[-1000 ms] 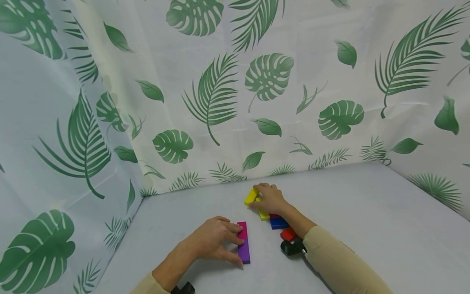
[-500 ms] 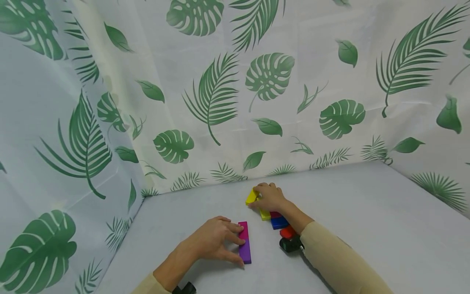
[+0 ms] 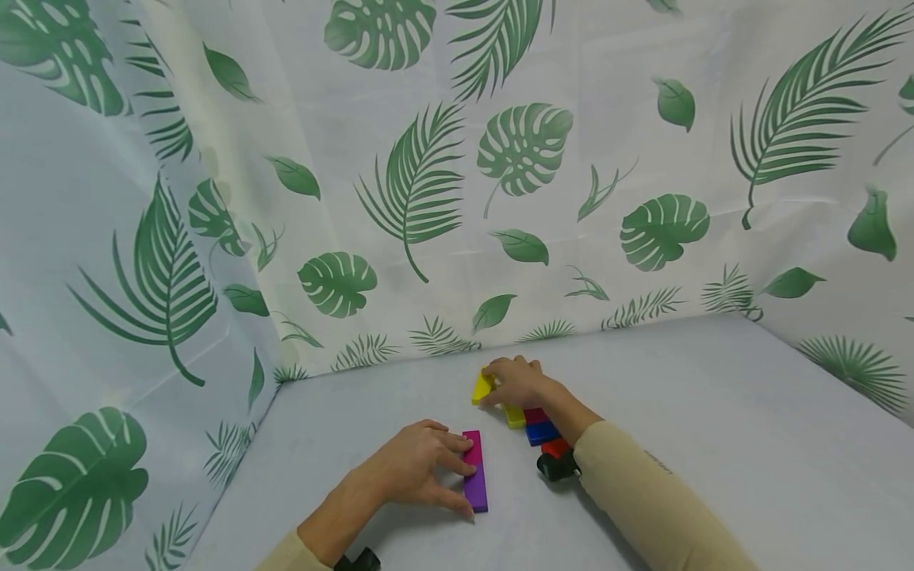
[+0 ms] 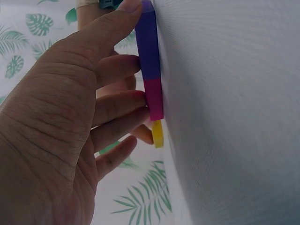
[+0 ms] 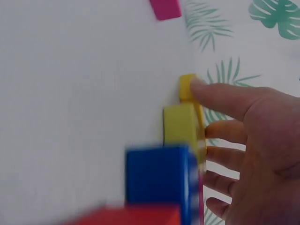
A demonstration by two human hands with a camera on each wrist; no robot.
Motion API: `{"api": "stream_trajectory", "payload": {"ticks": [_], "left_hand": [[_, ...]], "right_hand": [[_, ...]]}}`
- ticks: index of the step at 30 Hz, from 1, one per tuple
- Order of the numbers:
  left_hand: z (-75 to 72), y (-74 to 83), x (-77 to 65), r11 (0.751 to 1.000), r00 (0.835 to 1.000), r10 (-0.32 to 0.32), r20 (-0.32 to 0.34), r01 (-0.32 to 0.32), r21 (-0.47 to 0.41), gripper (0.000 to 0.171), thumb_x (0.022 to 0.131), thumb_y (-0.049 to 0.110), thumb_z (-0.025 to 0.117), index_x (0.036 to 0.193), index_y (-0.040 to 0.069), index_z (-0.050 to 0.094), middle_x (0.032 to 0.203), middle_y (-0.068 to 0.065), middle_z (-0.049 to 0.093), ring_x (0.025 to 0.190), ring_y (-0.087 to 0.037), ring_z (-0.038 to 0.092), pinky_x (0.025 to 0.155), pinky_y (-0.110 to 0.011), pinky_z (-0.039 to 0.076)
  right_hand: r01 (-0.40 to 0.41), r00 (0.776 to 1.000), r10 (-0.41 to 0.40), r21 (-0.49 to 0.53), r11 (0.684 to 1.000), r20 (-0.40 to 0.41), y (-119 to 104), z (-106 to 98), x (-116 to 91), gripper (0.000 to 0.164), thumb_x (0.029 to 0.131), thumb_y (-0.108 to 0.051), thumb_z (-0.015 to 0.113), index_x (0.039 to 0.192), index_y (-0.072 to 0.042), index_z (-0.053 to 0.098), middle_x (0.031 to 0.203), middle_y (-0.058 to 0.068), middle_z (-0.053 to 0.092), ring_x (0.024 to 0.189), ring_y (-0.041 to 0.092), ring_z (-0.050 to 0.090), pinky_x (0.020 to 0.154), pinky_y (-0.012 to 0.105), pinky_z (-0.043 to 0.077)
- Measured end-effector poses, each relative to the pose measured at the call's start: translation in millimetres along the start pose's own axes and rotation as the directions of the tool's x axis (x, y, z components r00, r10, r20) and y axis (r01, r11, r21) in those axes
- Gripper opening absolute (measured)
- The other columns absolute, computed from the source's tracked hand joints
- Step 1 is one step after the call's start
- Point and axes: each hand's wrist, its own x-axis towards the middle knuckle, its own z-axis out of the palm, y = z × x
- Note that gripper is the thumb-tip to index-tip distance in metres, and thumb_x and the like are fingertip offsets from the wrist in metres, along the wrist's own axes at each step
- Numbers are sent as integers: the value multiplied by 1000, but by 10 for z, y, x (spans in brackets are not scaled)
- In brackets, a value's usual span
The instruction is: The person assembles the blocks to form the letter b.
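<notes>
My right hand [image 3: 520, 382] pinches a bright yellow block [image 3: 481, 388] between thumb and fingers at the back of the table. Just beside it lies a yellow-green block [image 5: 178, 123], partly under the hand. A dark red block [image 3: 534, 415], a blue block [image 3: 543, 432] and a red block [image 3: 554, 447] follow toward me, partly hidden by the right arm. My left hand [image 3: 410, 468] rests with extended fingers against a magenta block [image 3: 472, 446] and a purple block [image 3: 474, 493], which lie end to end in a line. Its thumb touches the purple block's near end.
The blocks lie on a white tabletop [image 3: 643, 396]. White curtains [image 3: 443, 301] with green leaf prints close off the back and sides. A black wrist camera [image 3: 557, 466] under the right forearm sits close to the red block.
My right hand has moved a little left and toward me, and the bright yellow block has shifted with it. My left hand and the magenta and purple blocks stay in place.
</notes>
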Motion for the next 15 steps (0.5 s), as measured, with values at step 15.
{"api": "stream_trajectory", "payload": {"ticks": [15], "left_hand": [[-9,4,10,1000,1000,-13,28,14,-7,54,84,71,73,119,31,80,133,4,72,128,-4,64,111,-42,51]], "right_hand": [[-22,999,19,93,995,29,-34,64,11,62,89,-39,80,145,-20,63,157,5,52,131,34,46,107,61,36]]}}
